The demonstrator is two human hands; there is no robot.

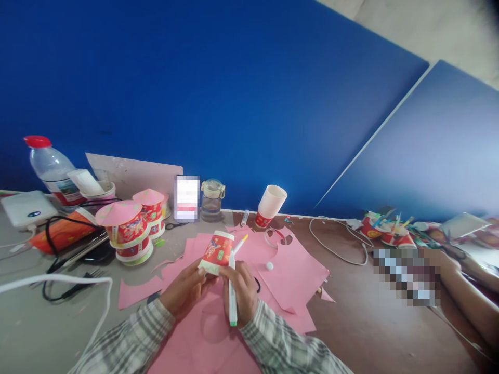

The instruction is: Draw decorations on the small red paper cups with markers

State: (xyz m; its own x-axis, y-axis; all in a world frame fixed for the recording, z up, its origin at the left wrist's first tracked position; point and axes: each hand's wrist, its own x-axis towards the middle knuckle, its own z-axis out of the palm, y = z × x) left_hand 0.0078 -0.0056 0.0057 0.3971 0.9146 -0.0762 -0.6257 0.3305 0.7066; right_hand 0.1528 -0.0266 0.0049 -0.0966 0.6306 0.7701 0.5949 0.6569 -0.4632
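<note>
My left hand (pixel 185 290) grips a red and white paper cup (pixel 217 252), held upside down and tilted over pink paper sheets (pixel 288 270). My right hand (pixel 241 291) touches the same cup near its rim and is closed around a white marker with a green end (pixel 232 293). A second pen with a yellow tip (pixel 240 243) pokes out behind the cup. Both sleeves are plaid.
Stacked red cups with pink paper tops (pixel 127 228) stand at left, beside a water bottle (pixel 50 169), cables and scissors (pixel 176 225). A glass jar (pixel 212 200) and a tipped cup (pixel 270 205) stand by the blue wall. Another person's arm (pixel 468 291) rests at right.
</note>
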